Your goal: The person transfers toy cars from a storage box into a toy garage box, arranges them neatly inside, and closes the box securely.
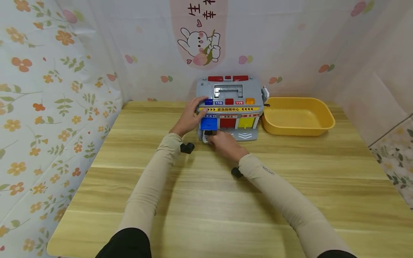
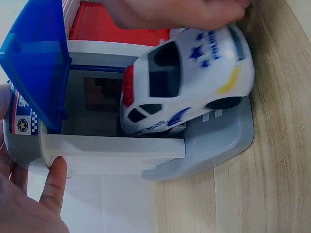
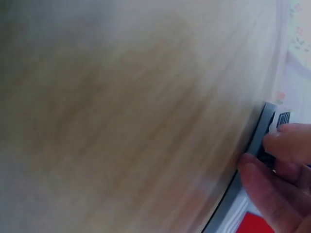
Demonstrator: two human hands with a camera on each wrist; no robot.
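Note:
A grey toy emergency station (image 1: pixel 255 86) stands toward the back of the table. My left hand (image 1: pixel 188 120) holds its left front corner, with fingers on top by the blue button and the thumb on the front. The blue door (image 2: pixel 39 58) is raised. In that doorway sits a white toy police car (image 2: pixel 199 73), its red-lit end inside and its other end out over the grey ramp (image 2: pixel 214 141), at an angle. My right hand (image 1: pixel 227 145) grips the car by its side. In the right wrist view, the fingers (image 3: pixel 267 194) hide most of the car.
A yellow basin (image 1: pixel 298 130) stands just right of the station. The station's red door (image 1: pixel 227 123) and yellow door (image 1: pixel 246 123) are down. Behind is a patterned curtain (image 1: pixel 145 36). Wooden tabletop (image 1: pixel 200 215) lies in front.

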